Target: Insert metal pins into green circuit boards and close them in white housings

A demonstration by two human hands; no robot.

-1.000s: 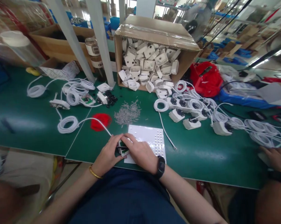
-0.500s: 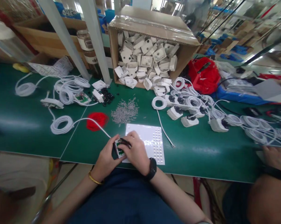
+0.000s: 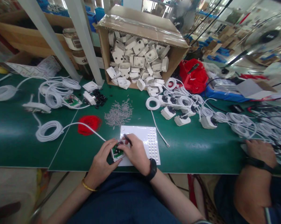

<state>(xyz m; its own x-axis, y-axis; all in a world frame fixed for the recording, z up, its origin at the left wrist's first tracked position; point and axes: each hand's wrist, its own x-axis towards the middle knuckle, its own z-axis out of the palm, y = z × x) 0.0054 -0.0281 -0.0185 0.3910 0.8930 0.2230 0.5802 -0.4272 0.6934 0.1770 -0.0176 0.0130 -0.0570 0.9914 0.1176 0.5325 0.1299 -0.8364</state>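
Note:
My left hand (image 3: 100,161) is closed around a small white housing (image 3: 118,158) with a green circuit board (image 3: 117,151) inside its open face. A white cable (image 3: 93,129) runs from the housing to a coil (image 3: 49,130) on the left. In my right hand (image 3: 136,154) is a slim dark tool (image 3: 127,139), whose kind I cannot make out. The fingertips of that hand touch the board's upper right, hiding part of it. Under the right hand lies a white sheet (image 3: 140,133) with rows of small pieces along its right side.
Beyond my hands lie red wires (image 3: 89,125) and a heap of metal pins or screws (image 3: 119,113). A cardboard box (image 3: 140,26) of white housings stands behind them. Cabled housings (image 3: 168,112) cover the right side. A co-worker's hand (image 3: 259,152) rests at the right edge.
The view has shifted, so the bench items sit further left. The housing has turned to show more of the board, and the dark tool now points up away from it.

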